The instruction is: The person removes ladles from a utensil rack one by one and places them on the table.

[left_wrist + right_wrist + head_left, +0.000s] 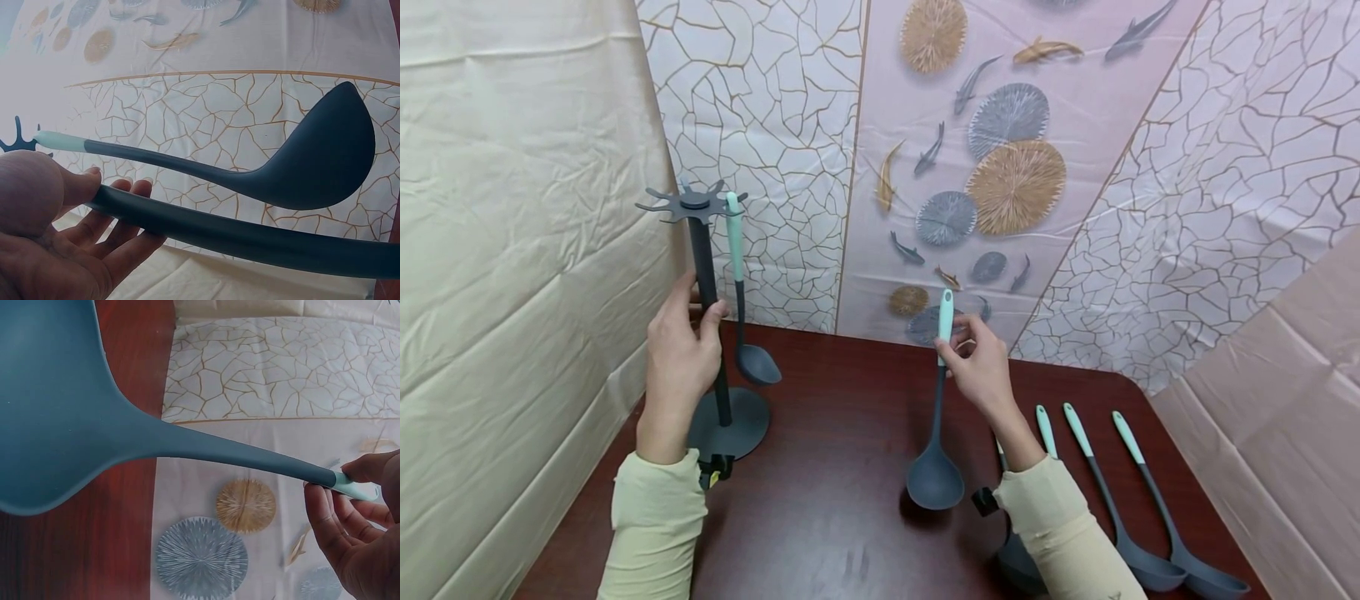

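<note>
My left hand (683, 350) grips the dark pole of a utensil stand (703, 258), thumb on one side and fingers on the other. The stand has a round base (752, 425) and a hooked top. From one hook hangs a small ladle (757, 364) with a mint-green handle, bowl downward; the left wrist view shows its bowl (325, 156) beside the pole. My right hand (981, 367) pinches the mint handle of another ladle (936, 479) between thumb and fingers. This ladle hangs upright, its broad dark bowl low over the table; the right wrist view shows the bowl (50, 406) up close.
On the right of the dark red table (835, 533) lie several more mint-handled utensils, among them a ladle (1150, 567) and one farther right (1206, 575). My right forearm partly covers a dark utensil head (1018, 562). Patterned cloth (760, 108) hangs behind, with plain cloth at the sides.
</note>
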The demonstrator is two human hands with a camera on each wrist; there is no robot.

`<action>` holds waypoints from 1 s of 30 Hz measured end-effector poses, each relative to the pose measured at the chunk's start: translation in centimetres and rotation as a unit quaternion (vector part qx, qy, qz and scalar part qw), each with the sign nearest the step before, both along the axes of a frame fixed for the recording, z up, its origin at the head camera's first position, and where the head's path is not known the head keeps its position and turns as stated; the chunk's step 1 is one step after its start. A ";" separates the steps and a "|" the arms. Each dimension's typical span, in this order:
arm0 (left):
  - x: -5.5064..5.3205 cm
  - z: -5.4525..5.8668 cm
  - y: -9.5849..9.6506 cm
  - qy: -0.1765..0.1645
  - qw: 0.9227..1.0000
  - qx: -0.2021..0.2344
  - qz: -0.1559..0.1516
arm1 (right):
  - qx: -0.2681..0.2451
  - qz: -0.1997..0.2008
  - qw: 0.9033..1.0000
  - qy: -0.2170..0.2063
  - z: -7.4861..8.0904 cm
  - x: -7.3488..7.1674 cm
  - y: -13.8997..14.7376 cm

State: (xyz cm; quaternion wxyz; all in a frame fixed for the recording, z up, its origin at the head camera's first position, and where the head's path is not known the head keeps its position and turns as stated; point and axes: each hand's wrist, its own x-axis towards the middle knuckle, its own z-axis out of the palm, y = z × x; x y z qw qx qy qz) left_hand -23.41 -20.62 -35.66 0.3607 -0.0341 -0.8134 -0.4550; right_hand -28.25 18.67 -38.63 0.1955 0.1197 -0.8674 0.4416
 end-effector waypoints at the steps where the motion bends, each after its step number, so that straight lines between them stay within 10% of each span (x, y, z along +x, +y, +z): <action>1: 0.0 0.0 0.0 0.001 1.000 0.001 0.000 | 0.001 0.000 1.000 -0.003 0.0 0.0 0.0; 30: 0.1 0.1 0.0 -0.006 1.000 0.002 0.001 | 0.046 -0.006 0.992 -0.121 -3.8 -0.5 2.6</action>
